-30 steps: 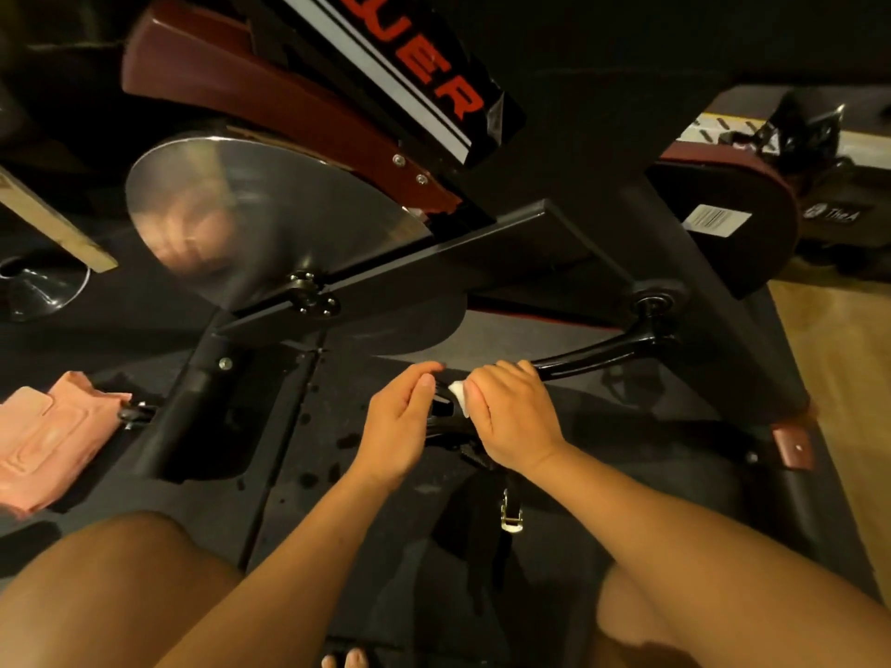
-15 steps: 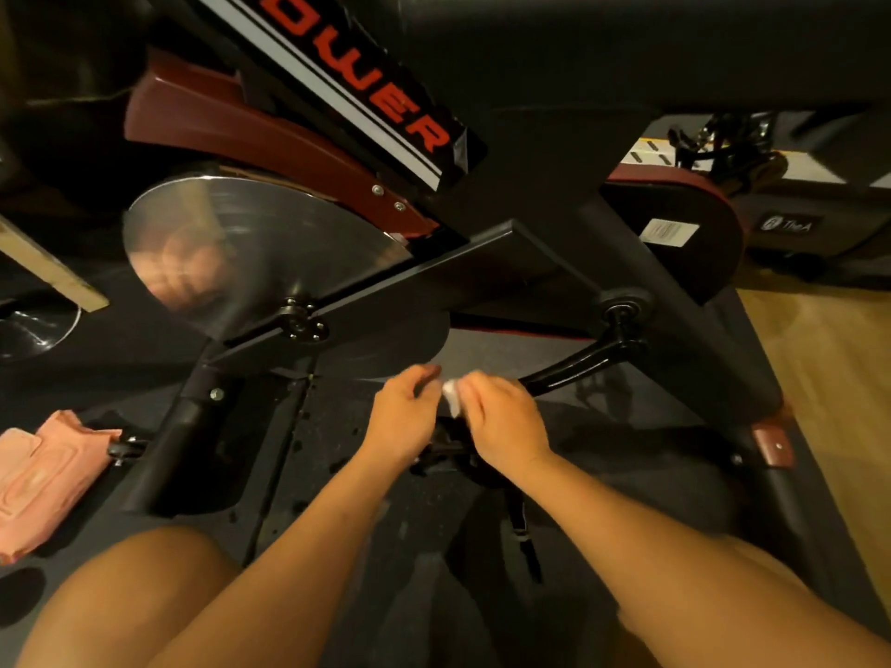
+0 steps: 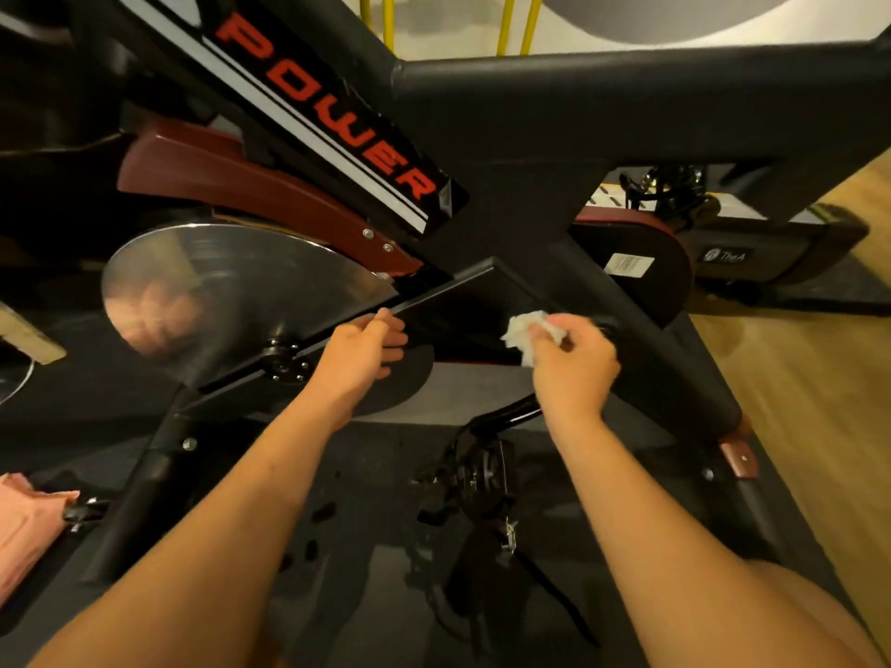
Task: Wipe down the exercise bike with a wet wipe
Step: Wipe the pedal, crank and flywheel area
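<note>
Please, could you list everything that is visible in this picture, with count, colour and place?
exercise bike: one, black with red "POWER" lettering, fills the middle
flywheel: one, silver, left of centre
wheel guard: one, dark red, above the flywheel
side panel: one, black, between the hands
pedal: one, black with strap, below centre
wet wipe: one, white, against the side panel
pink item: one, pink, left edge
second machine: one, black and dark red, right rear
left hand: one, grips the side panel's edge
right hand: one, holds the wet wipe
</note>
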`<action>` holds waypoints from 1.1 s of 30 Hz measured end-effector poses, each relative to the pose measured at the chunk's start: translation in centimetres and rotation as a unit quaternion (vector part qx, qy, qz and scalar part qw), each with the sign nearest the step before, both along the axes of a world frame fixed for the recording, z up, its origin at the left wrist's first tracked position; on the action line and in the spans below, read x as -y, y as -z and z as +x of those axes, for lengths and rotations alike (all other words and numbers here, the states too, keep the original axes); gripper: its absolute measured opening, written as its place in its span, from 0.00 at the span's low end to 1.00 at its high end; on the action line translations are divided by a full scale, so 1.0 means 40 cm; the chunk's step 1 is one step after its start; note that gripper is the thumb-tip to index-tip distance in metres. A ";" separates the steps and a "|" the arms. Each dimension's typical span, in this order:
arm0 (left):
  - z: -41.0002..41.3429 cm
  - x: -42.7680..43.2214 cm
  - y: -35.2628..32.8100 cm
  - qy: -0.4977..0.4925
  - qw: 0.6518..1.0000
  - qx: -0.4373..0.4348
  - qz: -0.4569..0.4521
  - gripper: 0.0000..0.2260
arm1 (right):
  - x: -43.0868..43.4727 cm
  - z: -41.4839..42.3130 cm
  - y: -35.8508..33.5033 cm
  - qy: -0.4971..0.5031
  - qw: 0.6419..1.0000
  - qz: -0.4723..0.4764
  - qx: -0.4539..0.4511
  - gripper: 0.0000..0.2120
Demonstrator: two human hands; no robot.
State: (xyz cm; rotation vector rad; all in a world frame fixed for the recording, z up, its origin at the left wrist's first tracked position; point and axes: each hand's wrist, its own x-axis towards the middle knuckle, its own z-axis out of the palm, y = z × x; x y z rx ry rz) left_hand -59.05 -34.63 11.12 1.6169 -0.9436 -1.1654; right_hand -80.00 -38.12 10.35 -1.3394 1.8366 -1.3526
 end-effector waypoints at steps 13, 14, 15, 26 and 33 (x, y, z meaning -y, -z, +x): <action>-0.044 0.036 0.017 0.085 0.996 -0.022 0.010 0.27 | 0.048 0.041 0.014 0.163 0.960 -0.109 0.200 0.14; -0.042 0.036 0.015 0.088 0.996 -0.021 0.009 0.27 | 0.043 0.060 0.017 0.153 0.962 -0.125 0.189 0.13; -0.039 0.036 0.014 0.088 0.996 -0.012 0.005 0.26 | 0.033 0.090 0.032 0.124 0.972 -0.129 0.154 0.12; -0.040 -0.016 0.094 0.176 0.868 0.454 -0.096 0.35 | 0.010 0.098 0.024 0.014 0.974 -0.220 -0.045 0.09; 0.010 -0.024 0.135 0.170 0.829 0.528 -0.069 0.39 | 0.030 0.231 0.107 -0.170 0.890 -0.338 -0.257 0.04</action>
